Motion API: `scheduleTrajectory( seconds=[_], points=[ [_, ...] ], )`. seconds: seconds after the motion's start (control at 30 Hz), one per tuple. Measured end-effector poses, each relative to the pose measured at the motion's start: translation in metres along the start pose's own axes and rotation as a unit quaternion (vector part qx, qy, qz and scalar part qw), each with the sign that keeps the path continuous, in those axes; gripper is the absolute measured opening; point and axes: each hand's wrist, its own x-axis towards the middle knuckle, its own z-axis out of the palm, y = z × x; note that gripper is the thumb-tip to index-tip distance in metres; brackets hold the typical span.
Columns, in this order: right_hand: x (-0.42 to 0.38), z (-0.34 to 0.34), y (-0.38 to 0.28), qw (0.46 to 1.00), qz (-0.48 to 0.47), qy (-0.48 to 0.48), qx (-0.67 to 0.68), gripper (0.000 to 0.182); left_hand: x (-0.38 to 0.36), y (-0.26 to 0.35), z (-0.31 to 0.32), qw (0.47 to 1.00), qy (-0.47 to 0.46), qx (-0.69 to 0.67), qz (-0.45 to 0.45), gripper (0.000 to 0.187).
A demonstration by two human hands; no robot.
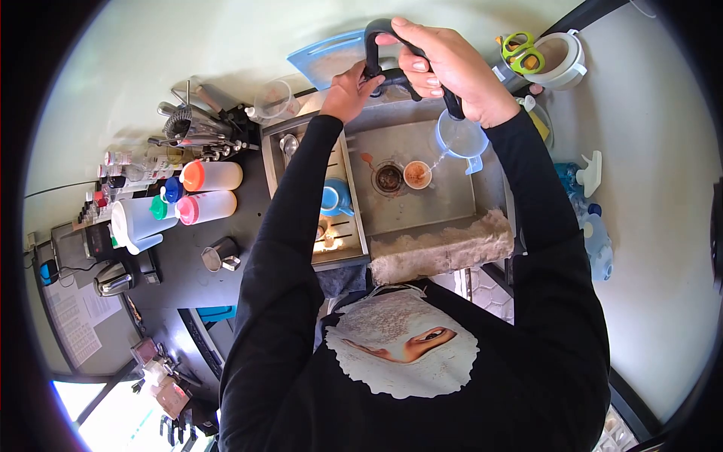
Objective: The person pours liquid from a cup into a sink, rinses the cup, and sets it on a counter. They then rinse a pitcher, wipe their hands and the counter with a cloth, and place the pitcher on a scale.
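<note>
My right hand (459,71) is wrapped around the curved black spout of the faucet (372,47), its thumb along the top of the bend. Lower down, at the faucet's base, the fingers of my left hand (345,96) are closed on a black part that looks like the lever. Beneath the spout's end is a clear bluish pitcher (461,137) with a handle. A thin stream of water runs near it toward a cup (417,175) with reddish-brown contents. This cup stands in the metal sink (407,212), beside the dark drain (388,179).
Left of the sink, a slatted drainboard (343,222) bears a blue cup (337,197). A beige cloth (444,248) covers the sink's front edge. Squeeze bottles (215,175) and a metal pitcher (220,256) stand on the left counter. Green scissors (522,54) and a spray bottle (590,175) are at right.
</note>
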Motion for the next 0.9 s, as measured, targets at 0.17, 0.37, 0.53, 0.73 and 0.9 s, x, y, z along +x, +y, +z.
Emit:
scheduleTrajectory(
  seconds=[0.17,0.37,0.53,0.73,0.9],
  points=[
    [0.002,-0.003,0.005,1.0,-0.004,0.002,0.028,0.058,0.006,-0.001,0.022,0.996,0.01,0.072,-0.044,0.066],
    [-0.001,0.004,0.006,0.998,-0.013,-0.004,0.064,0.049,0.004,0.003,0.021,0.992,0.003,0.102,-0.074,0.066],
    [-0.005,0.028,0.012,0.995,-0.011,0.046,0.093,0.053,0.005,-0.009,0.033,0.995,0.02,0.082,-0.06,0.062],
    [-0.006,0.033,0.013,0.992,-0.015,0.085,0.095,0.055,0.003,-0.004,0.04,0.99,0.048,0.112,-0.066,0.059],
    [-0.003,0.019,0.013,0.993,0.011,0.044,0.109,0.047,0.004,-0.006,0.041,0.988,0.061,0.13,-0.057,0.061]
  ],
)
